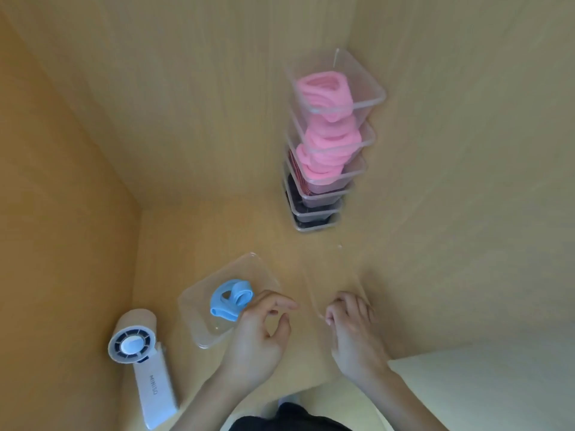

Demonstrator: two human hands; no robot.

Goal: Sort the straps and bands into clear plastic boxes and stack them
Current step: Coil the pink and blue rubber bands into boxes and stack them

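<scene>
Blue band is sitting in the clear box at 7 o'clock, with the left hand beside it, fingers loosely curled and holding nothing. Right hand is seemingly pinching an empty second box — probably going onto the stack at 1 o'clock next.
</scene>
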